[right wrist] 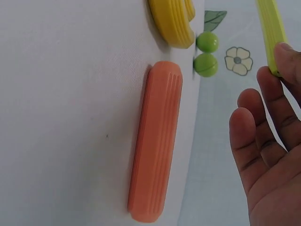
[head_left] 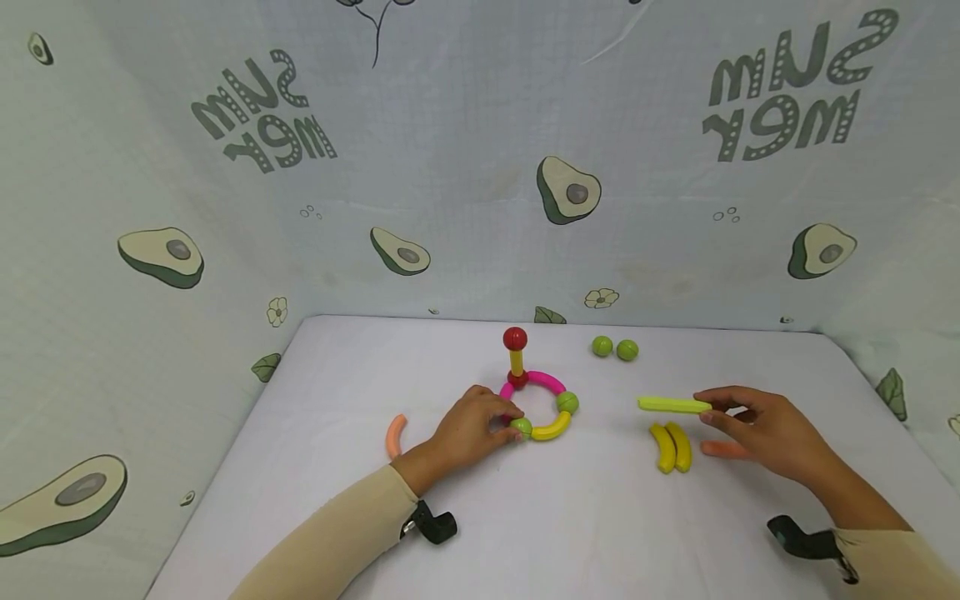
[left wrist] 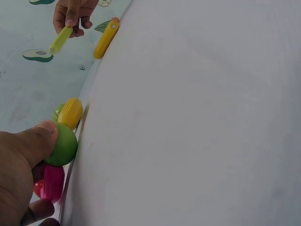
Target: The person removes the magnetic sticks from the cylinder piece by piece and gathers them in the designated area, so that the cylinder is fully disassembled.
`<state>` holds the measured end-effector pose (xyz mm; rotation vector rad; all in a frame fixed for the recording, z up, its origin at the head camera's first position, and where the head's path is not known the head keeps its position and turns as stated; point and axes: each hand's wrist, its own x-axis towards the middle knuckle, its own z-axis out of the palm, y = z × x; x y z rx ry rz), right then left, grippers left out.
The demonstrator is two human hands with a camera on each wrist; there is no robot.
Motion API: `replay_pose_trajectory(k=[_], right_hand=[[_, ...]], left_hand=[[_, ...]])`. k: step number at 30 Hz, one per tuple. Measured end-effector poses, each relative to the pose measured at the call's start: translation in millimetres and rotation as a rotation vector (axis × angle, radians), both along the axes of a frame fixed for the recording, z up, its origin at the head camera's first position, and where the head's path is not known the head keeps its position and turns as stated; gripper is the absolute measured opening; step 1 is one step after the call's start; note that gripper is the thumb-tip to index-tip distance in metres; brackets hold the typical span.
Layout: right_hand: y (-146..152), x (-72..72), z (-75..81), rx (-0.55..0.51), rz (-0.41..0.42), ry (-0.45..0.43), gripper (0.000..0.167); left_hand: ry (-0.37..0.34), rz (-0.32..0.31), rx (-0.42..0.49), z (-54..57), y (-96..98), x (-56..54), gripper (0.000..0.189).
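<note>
My left hand (head_left: 472,425) pinches a green ball (left wrist: 63,146) at the near left of a ring of toy pieces. Pink curved rods (head_left: 546,381), a yellow curved rod (head_left: 552,427), another green ball (head_left: 567,402) and a red ball (head_left: 517,379) make up that ring. From the red ball a yellow stick (head_left: 516,362) rises upright, topped by a second red ball (head_left: 515,338). My right hand (head_left: 772,433) pinches one end of a straight lime-green rod (head_left: 670,405) between thumb and forefinger, held above the table.
Two yellow curved rods (head_left: 672,447) lie side by side left of my right hand. An orange rod (right wrist: 155,141) lies under that hand. Another curved orange rod (head_left: 395,436) is partly behind my left wrist. Two green balls (head_left: 615,347) sit near the table's back edge.
</note>
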<state>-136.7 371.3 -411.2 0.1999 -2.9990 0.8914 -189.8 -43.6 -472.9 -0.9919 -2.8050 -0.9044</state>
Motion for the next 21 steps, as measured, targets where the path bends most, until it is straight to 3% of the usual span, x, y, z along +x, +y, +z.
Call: replay_pose_trajectory(k=[8, 21], right_hand=[[16.1, 3.0, -1.7, 0.001, -0.046, -0.071, 0.04], [36.3, 4.6, -9.8, 0.01, -0.055, -0.088, 0.041]], left_hand=[[0.011, -0.009, 0.008, -1.9, -0.4, -0.9, 0.03], [0.008, -0.005, 0.01, -1.5, -0.8, -0.4, 0.029]])
